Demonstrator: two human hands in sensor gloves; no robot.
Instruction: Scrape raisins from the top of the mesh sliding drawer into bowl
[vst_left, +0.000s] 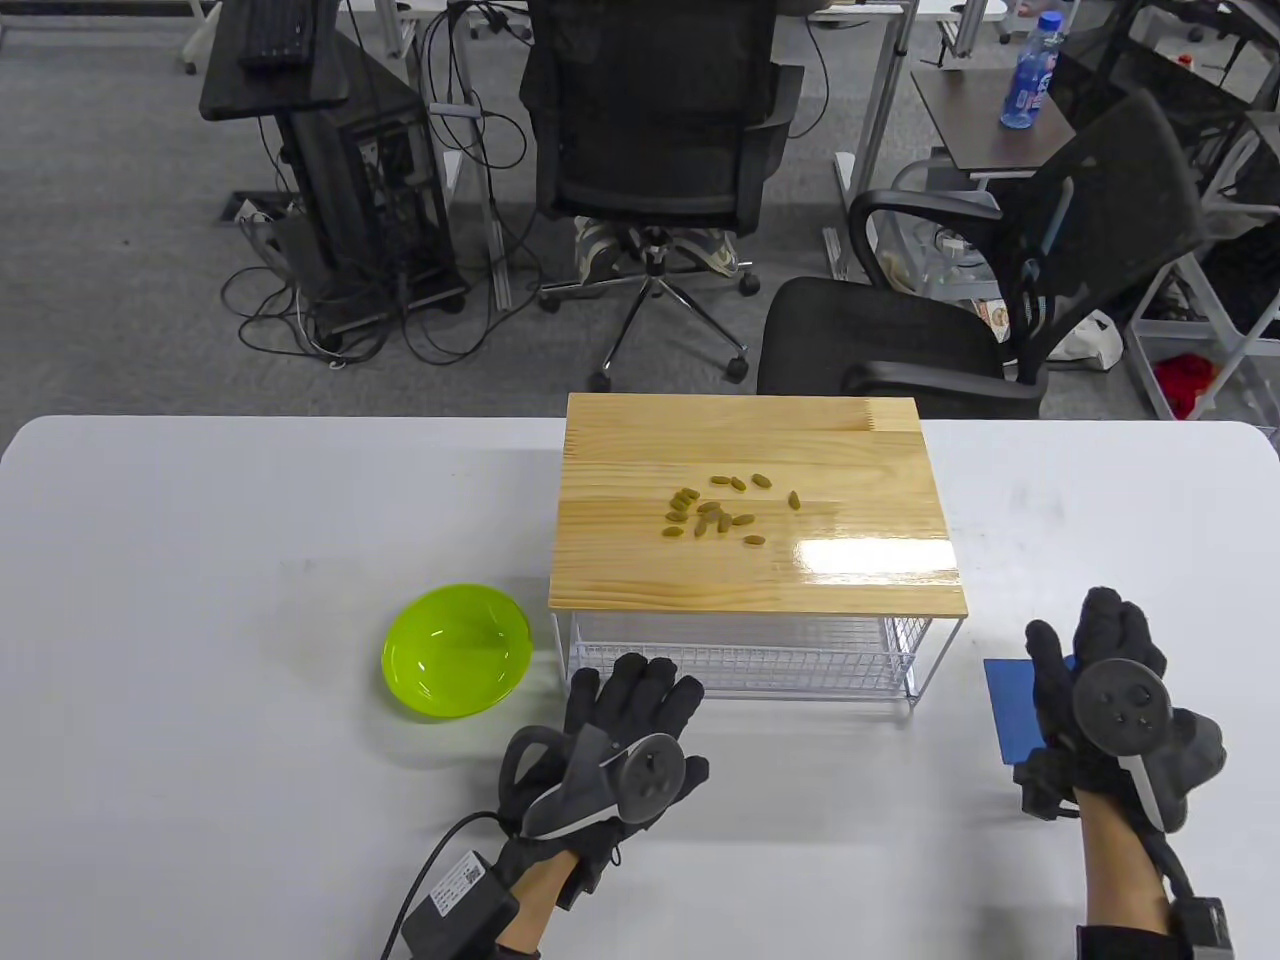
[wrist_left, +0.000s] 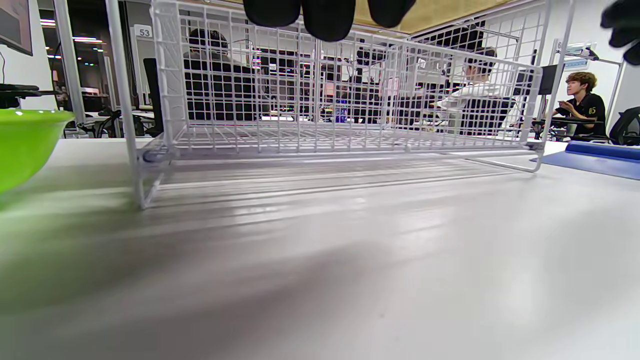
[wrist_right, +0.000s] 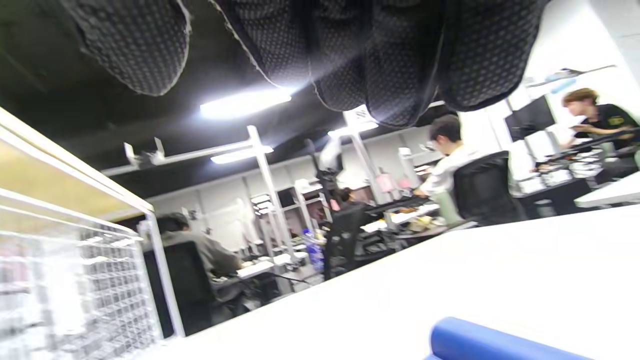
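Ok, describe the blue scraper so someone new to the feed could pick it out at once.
Start at the wooden-topped mesh drawer in the middle of the white table. Go to its near right corner, where the right hand rests on the table. The scraper is the flat blue card lying partly under that hand, the only blue thing on the table; the bowl is green and sits left of the drawer.

Raisins (vst_left: 715, 510) are scattered mid-top of the mesh drawer unit (vst_left: 755, 505), which is set mid-table (vst_left: 200, 560). Bowl (vst_left: 457, 650) is parked just left of its front corner, scraper card (vst_left: 1012, 708) off to the right.
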